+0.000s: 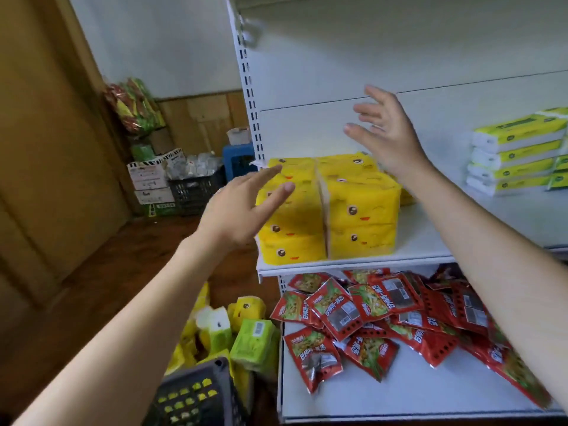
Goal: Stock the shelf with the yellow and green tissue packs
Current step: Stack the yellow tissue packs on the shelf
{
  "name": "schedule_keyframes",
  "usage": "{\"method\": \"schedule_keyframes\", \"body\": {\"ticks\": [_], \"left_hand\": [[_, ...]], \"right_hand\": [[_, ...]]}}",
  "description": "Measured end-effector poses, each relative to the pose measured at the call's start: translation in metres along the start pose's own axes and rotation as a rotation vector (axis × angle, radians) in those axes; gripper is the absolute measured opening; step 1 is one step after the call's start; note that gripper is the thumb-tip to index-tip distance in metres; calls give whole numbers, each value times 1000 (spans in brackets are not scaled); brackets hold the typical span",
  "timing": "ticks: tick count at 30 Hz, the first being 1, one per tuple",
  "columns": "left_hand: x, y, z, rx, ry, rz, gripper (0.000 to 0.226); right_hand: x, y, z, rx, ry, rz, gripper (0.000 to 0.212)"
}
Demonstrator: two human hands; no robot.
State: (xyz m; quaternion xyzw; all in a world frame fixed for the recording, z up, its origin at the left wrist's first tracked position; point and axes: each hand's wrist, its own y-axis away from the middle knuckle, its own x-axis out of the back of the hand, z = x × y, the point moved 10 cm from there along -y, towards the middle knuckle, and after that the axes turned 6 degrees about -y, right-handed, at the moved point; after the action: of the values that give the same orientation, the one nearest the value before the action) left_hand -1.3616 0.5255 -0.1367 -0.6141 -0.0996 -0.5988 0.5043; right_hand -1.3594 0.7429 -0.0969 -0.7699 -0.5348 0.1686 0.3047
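The left grip (242,210) is released: its fingers are straight and spread, holding nothing. The fingertips lie over the upper left corner of the yellow tissue packs (325,210), though it is unclear whether they touch the wrapping. The right grip (387,139) is released too, with its palm turned leftward and its fingers fanned. It is raised above the right rear of the same yellow block, in front of the white back panel, and grasps nothing.

The yellow tissue packs stand at the left end of the shelf (353,265), close to its front edge. They are stacked in 2 columns side by side, with printed cartoon faces turned outward. On the same shelf, well apart to the right, the green tissue packs (516,155) are stacked flat near the back panel.

On the lower shelf board (430,401) lies a loose heap of red snack packets (384,318). On the floor to the left of the shelf, more yellow and green packs (255,342) lie jumbled beside a dark plastic basket (196,395). Farther back, cartons (147,176) are stacked near a dark crate (193,189).
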Motion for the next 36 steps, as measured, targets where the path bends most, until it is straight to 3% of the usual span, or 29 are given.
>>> {"method": "schedule_keyframes", "body": {"ticks": [3, 6, 13, 17, 22, 26, 30, 36], "left_hand": [[27, 53, -69, 156, 48, 40, 57], [34, 124, -143, 343, 136, 69, 48], [-15, 322, -289, 809, 179, -36, 47], [-55, 413, -335, 1006, 177, -99, 46], [-81, 494, -373, 1109, 80, -232, 45], [-96, 540, -390, 1180, 78, -370, 45], [-119, 560, -403, 1304, 169, -461, 51], [-138, 573, -411, 1366, 155, -592, 58]], "right_hand": [[-108, 44, -39, 33, -76, -203, 58], [-216, 107, -33, 11, -142, -374, 56], [-409, 289, 78, -398, -116, -732, 59], [-455, 381, 131, -601, -69, -866, 60], [-493, 472, 173, -629, 109, -1144, 63], [-517, 517, 192, -638, 150, -1264, 71], [-529, 534, 203, -648, 172, -1296, 81], [-536, 531, 205, -855, -57, -1145, 85]]}}
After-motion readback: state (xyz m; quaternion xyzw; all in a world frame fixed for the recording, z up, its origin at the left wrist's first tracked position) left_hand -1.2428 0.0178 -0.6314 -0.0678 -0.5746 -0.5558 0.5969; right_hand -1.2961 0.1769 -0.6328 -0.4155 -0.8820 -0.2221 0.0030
